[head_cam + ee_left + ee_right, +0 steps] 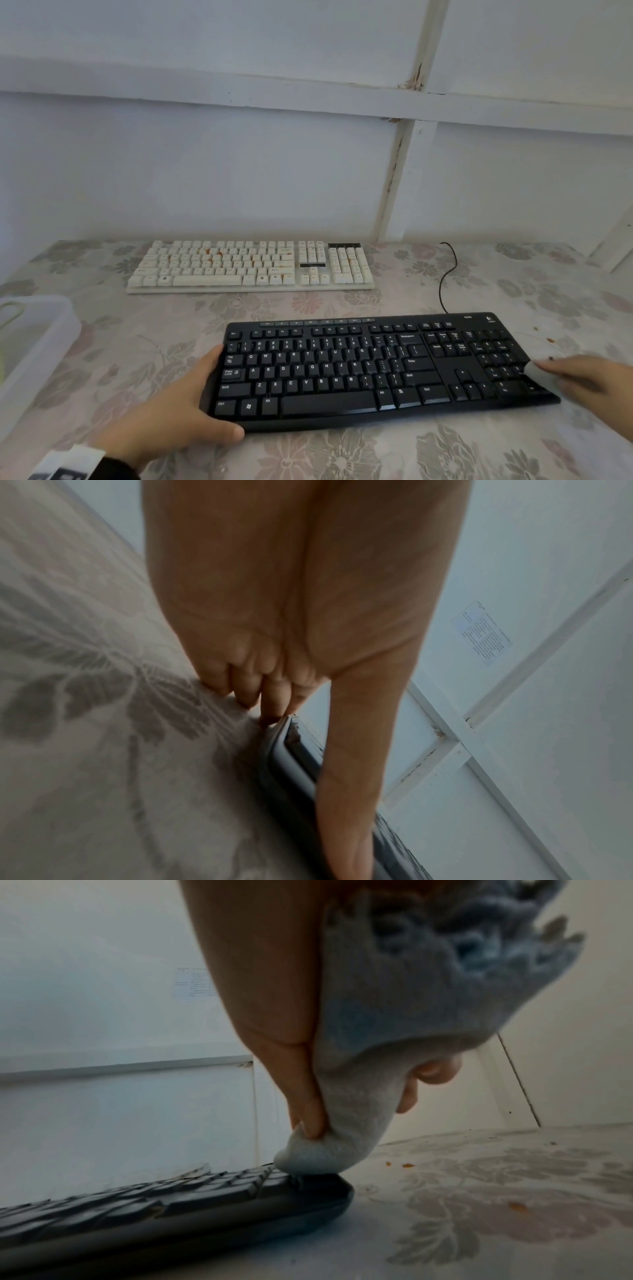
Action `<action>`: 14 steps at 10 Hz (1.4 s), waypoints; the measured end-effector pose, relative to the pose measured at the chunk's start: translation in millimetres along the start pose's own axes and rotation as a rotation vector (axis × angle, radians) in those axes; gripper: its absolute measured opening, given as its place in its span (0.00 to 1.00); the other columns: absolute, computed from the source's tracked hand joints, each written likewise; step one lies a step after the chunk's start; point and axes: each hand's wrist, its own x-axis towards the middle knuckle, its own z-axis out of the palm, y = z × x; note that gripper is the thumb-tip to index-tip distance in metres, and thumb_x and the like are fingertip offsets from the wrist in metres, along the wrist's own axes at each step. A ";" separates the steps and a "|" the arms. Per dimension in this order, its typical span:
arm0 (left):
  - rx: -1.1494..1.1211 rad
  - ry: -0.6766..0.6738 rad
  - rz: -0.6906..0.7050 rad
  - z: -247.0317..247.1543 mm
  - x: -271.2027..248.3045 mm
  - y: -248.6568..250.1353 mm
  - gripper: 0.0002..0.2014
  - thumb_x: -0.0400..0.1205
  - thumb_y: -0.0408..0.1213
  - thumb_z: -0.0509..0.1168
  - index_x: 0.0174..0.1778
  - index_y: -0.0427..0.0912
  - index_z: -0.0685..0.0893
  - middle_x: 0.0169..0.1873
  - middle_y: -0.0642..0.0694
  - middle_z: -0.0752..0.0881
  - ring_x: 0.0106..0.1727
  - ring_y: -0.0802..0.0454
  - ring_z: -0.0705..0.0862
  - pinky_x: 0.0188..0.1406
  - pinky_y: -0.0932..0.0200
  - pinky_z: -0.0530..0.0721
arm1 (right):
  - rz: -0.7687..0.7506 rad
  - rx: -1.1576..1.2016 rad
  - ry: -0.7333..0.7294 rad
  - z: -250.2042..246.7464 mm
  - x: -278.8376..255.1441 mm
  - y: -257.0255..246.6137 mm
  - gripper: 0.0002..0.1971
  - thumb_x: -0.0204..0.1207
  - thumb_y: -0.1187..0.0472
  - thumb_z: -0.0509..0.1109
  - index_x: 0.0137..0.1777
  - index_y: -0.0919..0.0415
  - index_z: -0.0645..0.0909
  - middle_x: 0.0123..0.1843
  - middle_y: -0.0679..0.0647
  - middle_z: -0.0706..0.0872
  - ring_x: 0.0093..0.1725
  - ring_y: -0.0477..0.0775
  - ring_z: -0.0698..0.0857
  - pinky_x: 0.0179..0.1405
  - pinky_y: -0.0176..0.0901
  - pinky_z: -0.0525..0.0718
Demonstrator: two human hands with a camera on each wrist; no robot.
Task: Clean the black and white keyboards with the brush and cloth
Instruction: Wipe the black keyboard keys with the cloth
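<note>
The black keyboard [376, 366] lies near the front of the table, and the white keyboard [250, 267], spotted with orange stains, lies behind it by the wall. My left hand [202, 390] holds the black keyboard's left end, its thumb [352, 750] stretched along the front edge and its fingers [260, 691] curled at the side edge. My right hand [561, 370] pinches a grey-white cloth [342, 1123] and presses it onto the keyboard's right corner [308, 1180] by the number pad. No brush shows in any view.
A clear plastic container [34, 342] with a green loop inside stands at the left edge. A black cable [448, 274] runs from the black keyboard toward the wall. Orange crumbs [517, 1207] lie on the floral tablecloth [342, 452] to the right.
</note>
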 end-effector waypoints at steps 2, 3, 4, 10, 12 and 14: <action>-0.024 -0.012 0.023 0.0 0.7 0.4 0.56 0.52 0.41 0.85 0.71 0.71 0.60 0.60 0.71 0.82 0.62 0.70 0.81 0.59 0.69 0.78 | 0.144 -0.104 -0.006 -16.4 -11.5 -25.5 0.38 0.66 0.75 0.77 0.41 0.19 0.82 0.47 0.24 0.86 0.54 0.29 0.82 0.53 0.15 0.73; -0.046 -0.014 0.016 1.1 -0.8 3.9 0.57 0.53 0.37 0.85 0.74 0.66 0.60 0.63 0.65 0.81 0.61 0.71 0.81 0.56 0.73 0.78 | 0.066 0.093 -0.201 -15.5 -25.2 -61.3 0.30 0.66 0.77 0.76 0.41 0.32 0.89 0.46 0.29 0.89 0.51 0.27 0.84 0.53 0.16 0.75; -0.089 0.011 0.009 1.7 0.3 6.4 0.53 0.57 0.28 0.83 0.70 0.63 0.61 0.61 0.65 0.79 0.54 0.79 0.81 0.44 0.83 0.76 | 0.001 0.118 -0.240 -17.0 -22.6 -75.5 0.30 0.67 0.75 0.77 0.43 0.30 0.88 0.49 0.26 0.87 0.53 0.26 0.83 0.55 0.16 0.74; -0.044 0.103 0.080 7.1 -12.8 9.7 0.57 0.38 0.70 0.79 0.65 0.66 0.67 0.66 0.70 0.76 0.60 0.83 0.75 0.58 0.79 0.72 | 0.176 0.013 -0.241 -26.2 -15.0 -93.2 0.15 0.73 0.59 0.74 0.46 0.35 0.75 0.35 0.47 0.89 0.23 0.39 0.74 0.30 0.30 0.72; 0.134 0.191 0.092 1.5 -38.6 13.8 0.52 0.37 0.81 0.67 0.60 0.77 0.60 0.61 0.87 0.67 0.67 0.83 0.67 0.66 0.78 0.65 | 0.080 -0.003 -0.284 -3.3 3.6 -135.4 0.16 0.75 0.64 0.70 0.50 0.38 0.79 0.37 0.45 0.89 0.30 0.43 0.77 0.38 0.40 0.78; 0.357 0.344 0.092 -41.1 -77.1 9.9 0.52 0.33 0.88 0.54 0.61 0.90 0.58 0.65 0.82 0.61 0.70 0.73 0.67 0.67 0.70 0.68 | -0.072 0.038 -0.394 32.4 21.4 -222.9 0.04 0.79 0.53 0.66 0.47 0.41 0.80 0.37 0.50 0.85 0.34 0.47 0.79 0.43 0.45 0.80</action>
